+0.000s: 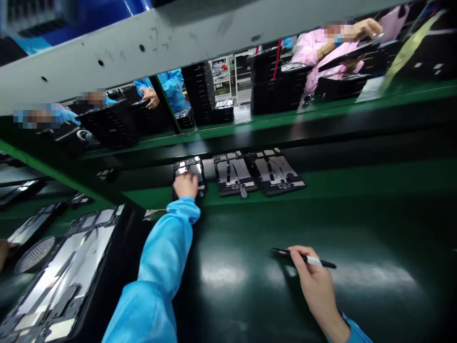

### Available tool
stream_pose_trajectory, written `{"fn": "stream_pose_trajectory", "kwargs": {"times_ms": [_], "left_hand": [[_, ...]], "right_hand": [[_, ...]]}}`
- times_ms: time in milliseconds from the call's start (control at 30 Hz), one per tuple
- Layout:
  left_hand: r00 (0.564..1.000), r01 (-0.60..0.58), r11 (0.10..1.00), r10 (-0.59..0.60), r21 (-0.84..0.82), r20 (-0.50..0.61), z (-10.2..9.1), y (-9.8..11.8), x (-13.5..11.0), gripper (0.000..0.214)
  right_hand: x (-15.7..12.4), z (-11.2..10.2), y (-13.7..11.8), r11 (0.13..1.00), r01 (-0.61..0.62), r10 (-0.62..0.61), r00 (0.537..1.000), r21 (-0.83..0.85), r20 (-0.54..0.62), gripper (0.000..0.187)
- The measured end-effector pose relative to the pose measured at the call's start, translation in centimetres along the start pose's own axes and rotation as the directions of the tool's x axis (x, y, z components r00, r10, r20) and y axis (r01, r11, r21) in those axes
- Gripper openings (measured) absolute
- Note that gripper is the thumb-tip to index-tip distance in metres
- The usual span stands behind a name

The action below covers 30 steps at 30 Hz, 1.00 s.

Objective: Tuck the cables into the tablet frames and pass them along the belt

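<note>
Open-backed tablet (195, 166) at 9 o'clock of view centre; left hand (185, 185) over it, fingers bent, grip cannot be told. Right hand (317, 288), between 4 and 5 o'clock, pinches marker pen (314, 260) over green worktop (374, 224). Second tablet (235, 174), third tablet (276, 171) at 3 o'clock from first.

The left arm (162, 259), sleeved in blue, is stretched far forward, with the left hand (186, 185) held back upward and its fingers blurred. The right hand (316, 281) is held nearer, thumb and fingers closed in a pinch, wrist (337, 324) bared.
</note>
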<state>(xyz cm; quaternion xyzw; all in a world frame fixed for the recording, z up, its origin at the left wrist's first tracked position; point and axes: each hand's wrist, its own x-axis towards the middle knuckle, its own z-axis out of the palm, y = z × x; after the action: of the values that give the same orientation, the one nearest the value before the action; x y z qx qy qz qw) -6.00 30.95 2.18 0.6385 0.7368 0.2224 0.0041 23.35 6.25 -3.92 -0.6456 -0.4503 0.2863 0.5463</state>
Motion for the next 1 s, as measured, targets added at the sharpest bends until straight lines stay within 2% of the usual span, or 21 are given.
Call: {"fn": "stream_pose_trajectory", "kwargs": {"times_ms": [100,200,367,467,533,633,700,767,833,933,1000], "left_hand": [[0.962,0.270,0.960,-0.272,-0.079,-0.016,-2.8,-4.2,1.7,0.036],[0.908,0.416,0.887,-0.419,-0.201,0.028,-3.7,-6.2,2.2,0.035],[0.835,0.519,0.730,-0.544,-0.445,0.081,-3.5,-5.4,0.9,0.035],[0.817,0.515,0.625,-0.565,-0.586,0.115,-4.2,-4.5,-2.2,0.034],[0.825,0.494,0.560,-0.544,-0.665,0.155,-5.0,-4.1,-5.9,0.035],[0.851,0.469,0.467,-0.467,-0.750,0.241,-5.8,-3.1,-13.4,0.050],[0.863,0.472,0.412,-0.397,-0.779,0.312,-5.7,-2.0,-18.5,0.063],[0.870,0.487,0.383,-0.289,-0.785,0.399,-5.1,-0.8,-22.5,0.068],[0.887,0.450,0.439,-0.116,-0.777,0.448,-4.4,0.3,-25.0,0.067],[0.897,0.340,0.560,0.050,-0.755,0.440,-4.2,0.4,-26.3,0.056],[0.871,0.212,0.676,0.197,-0.706,0.450,-4.8,-0.4,-26.6,0.051]], "right_hand": [[0.1,0.5,0.1,1.000,-0.031,0.031,0.999,0.003,0.030,0.031],[0.2,0.7,0.2,0.997,-0.062,0.060,0.997,0.043,0.043,0.034],[0.3,0.9,0.5,0.985,-0.071,0.062,0.996,0.157,0.062,0.041],[0.2,1.0,0.4,0.977,-0.048,0.042,0.999,0.210,0.035,0.044],[0.0,1.0,0.1,0.967,-0.059,0.051,0.998,0.249,0.036,0.048],[0.1,0.5,-0.5,0.949,-0.111,0.087,0.992,0.294,0.095,0.053],[0.3,-0.1,-0.8,0.952,-0.127,0.089,0.985,0.277,0.146,0.053],[0.6,-1.1,-1.0,0.970,-0.115,0.067,0.973,0.212,0.220,0.049],[0.5,-2.2,-0.8,0.989,-0.087,0.043,0.944,0.121,0.327,0.044],[-0.6,-3.7,-0.2,0.999,-0.032,0.024,0.897,0.011,0.442,0.043],[-1.8,-4.5,0.2,1.000,-0.012,0.018,0.881,-0.016,0.473,0.045]]}}
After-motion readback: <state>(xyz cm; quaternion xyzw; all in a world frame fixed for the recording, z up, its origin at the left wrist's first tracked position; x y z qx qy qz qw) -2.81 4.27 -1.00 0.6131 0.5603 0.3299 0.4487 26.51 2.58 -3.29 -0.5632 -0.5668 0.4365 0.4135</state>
